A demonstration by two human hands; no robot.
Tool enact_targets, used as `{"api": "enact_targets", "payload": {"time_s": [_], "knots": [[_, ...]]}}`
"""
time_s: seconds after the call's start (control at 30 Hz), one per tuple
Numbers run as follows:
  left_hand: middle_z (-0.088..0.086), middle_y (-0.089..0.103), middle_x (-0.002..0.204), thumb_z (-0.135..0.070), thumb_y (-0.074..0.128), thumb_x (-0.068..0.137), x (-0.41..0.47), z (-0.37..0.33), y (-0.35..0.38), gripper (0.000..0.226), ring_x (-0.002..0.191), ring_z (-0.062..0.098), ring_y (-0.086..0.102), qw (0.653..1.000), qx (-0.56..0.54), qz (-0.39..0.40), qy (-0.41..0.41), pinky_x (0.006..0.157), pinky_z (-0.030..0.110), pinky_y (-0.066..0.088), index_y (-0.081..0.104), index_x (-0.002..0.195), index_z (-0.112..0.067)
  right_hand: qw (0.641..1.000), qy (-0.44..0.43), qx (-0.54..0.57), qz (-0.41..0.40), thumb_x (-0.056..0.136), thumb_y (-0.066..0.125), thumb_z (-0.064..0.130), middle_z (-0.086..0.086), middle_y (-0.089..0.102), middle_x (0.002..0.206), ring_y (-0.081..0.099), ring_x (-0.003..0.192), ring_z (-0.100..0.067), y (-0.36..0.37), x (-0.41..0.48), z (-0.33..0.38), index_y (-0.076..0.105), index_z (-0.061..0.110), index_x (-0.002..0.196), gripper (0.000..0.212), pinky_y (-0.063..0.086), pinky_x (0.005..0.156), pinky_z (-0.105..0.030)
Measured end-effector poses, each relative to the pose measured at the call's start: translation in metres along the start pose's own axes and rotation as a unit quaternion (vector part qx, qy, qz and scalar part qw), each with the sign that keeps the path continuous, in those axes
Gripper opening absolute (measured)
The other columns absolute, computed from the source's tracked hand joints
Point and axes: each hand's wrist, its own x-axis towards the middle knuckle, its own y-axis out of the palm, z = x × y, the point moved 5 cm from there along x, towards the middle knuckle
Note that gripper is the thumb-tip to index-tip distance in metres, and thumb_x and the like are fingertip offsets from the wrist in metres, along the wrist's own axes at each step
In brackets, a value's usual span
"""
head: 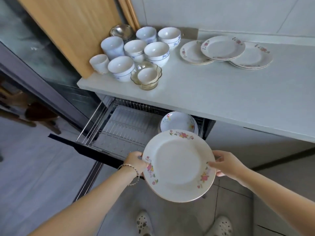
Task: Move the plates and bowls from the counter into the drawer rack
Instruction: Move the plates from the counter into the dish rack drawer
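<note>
I hold a white flowered plate (179,165) in front of the open drawer rack (119,132). My left hand (136,160) grips its left rim and my right hand (225,163) pinches its right rim. Several flowered plates (177,120) stand in the rack's right side. On the white counter (213,92), three stacks of flowered plates (223,47) lie at the back right. A cluster of white bowls (156,52) with blue patterns stands at the back left, with a small bowl inside an amber glass bowl (146,76).
A wooden board (73,29) leans at the counter's left end beside a steel bowl (121,31). A glass door (42,53) stands left of the drawer. The drawer's dark front panel (88,149) juts into the floor space. My feet in white clogs (219,225) are below.
</note>
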Motion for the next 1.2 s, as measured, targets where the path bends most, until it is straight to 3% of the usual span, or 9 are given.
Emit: {"api": "enact_targets", "payload": {"time_s": [0.1, 0.2, 0.3, 0.43, 0.63, 0.73, 0.87, 0.97, 1.2], "knots": [[0.007, 0.063, 0.078, 0.003, 0.053, 0.08, 0.032, 0.014, -0.049, 0.025, 0.092, 0.032, 0.066, 0.999, 0.034, 0.002, 0.015, 0.081, 0.045, 0.057, 0.054, 0.068, -0.019, 0.999, 0.013, 0.032, -0.015, 0.088, 0.058, 0.006, -0.018, 0.071, 0.094, 0.068, 0.079, -0.028, 0.049, 0.012, 0.03, 0.055, 0.014, 0.127, 0.04, 0.056, 0.061, -0.024], [-0.001, 0.059, 0.072, 0.002, 0.052, 0.082, 0.065, 0.019, -0.084, 0.03, 0.088, 0.03, 0.065, 0.997, 0.068, 0.007, 0.028, 0.081, 0.043, 0.058, 0.053, 0.067, -0.023, 0.999, 0.026, 0.033, -0.027, 0.089, 0.058, 0.007, -0.019, 0.071, 0.099, 0.068, 0.091, -0.034, 0.089, 0.033, 0.05, 0.053, 0.014, 0.131, 0.043, 0.058, 0.081, -0.041], [0.007, 0.066, 0.085, -0.002, 0.051, 0.085, 0.101, 0.02, -0.106, 0.016, 0.092, 0.03, 0.067, 0.993, 0.114, 0.013, 0.038, 0.081, 0.042, 0.058, 0.061, 0.083, -0.014, 0.998, 0.035, 0.036, -0.042, 0.09, 0.055, 0.008, -0.017, 0.071, 0.093, 0.066, 0.084, -0.036, 0.116, 0.057, 0.065, 0.052, 0.016, 0.131, 0.042, 0.054, 0.086, -0.046], [0.008, 0.067, 0.107, -0.002, 0.05, 0.086, 0.156, 0.014, -0.12, 0.028, 0.091, 0.024, 0.063, 0.987, 0.151, 0.028, 0.044, 0.077, 0.029, 0.052, 0.062, 0.11, -0.01, 0.995, 0.043, 0.059, -0.064, 0.09, 0.054, 0.01, -0.01, 0.066, 0.079, 0.059, 0.072, -0.031, 0.139, 0.099, 0.078, 0.052, 0.021, 0.132, 0.043, 0.053, 0.076, -0.044], [0.004, 0.067, 0.106, -0.004, 0.052, 0.089, 0.248, 0.001, -0.139, 0.025, 0.085, 0.02, 0.059, 0.98, 0.192, 0.023, 0.041, 0.066, 0.027, 0.052, 0.062, 0.11, -0.012, 0.988, 0.062, 0.124, -0.072, 0.087, 0.054, 0.008, -0.005, 0.061, 0.073, 0.055, 0.07, -0.025, 0.17, 0.179, 0.099, 0.064, 0.023, 0.102, 0.023, 0.053, 0.081, -0.045], [0.008, 0.067, 0.112, -0.006, 0.053, 0.09, 0.296, -0.003, -0.147, 0.026, 0.084, 0.02, 0.059, 0.977, 0.209, 0.022, 0.035, 0.063, 0.025, 0.05, 0.061, 0.114, -0.012, 0.976, 0.088, 0.181, -0.079, 0.088, 0.056, 0.01, -0.001, 0.062, 0.07, 0.051, 0.064, -0.023, 0.191, 0.219, 0.105, 0.067, 0.019, 0.098, 0.017, 0.048, 0.071, -0.035], [0.01, 0.065, 0.116, -0.008, 0.051, 0.092, 0.36, 0.0, -0.143, 0.032, 0.08, 0.016, 0.054, 0.968, 0.249, 0.029, 0.034, 0.051, 0.017, 0.038, 0.056, 0.123, -0.009, 0.952, 0.141, 0.256, -0.089, 0.089, 0.056, 0.008, -0.003, 0.06, 0.069, 0.049, 0.063, -0.02, 0.225, 0.268, 0.098, 0.068, 0.009, 0.1, 0.017, 0.045, 0.066, -0.029], [0.011, 0.064, 0.12, -0.009, 0.052, 0.091, 0.406, 0.006, -0.133, 0.033, 0.085, 0.019, 0.053, 0.961, 0.271, 0.048, 0.03, 0.069, 0.026, 0.046, 0.056, 0.124, -0.009, 0.908, 0.198, 0.359, -0.086, 0.088, 0.047, -0.007, -0.016, 0.062, 0.087, 0.05, 0.06, -0.017, 0.255, 0.302, 0.088, 0.063, 0.01, 0.115, 0.036, 0.047, 0.05, -0.016], [0.011, 0.066, 0.118, -0.005, 0.058, 0.086, 0.492, 0.013, -0.097, 0.037, 0.105, 0.029, 0.062, 0.96, 0.265, 0.075, 0.054, 0.081, 0.031, 0.049, 0.057, 0.123, -0.011, 0.806, 0.291, 0.493, -0.151, 0.089, 0.044, -0.011, -0.009, 0.059, 0.11, 0.055, 0.075, -0.014, 0.291, 0.362, 0.064, 0.054, 0.023, 0.129, 0.053, 0.046, 0.059, -0.022]]}}
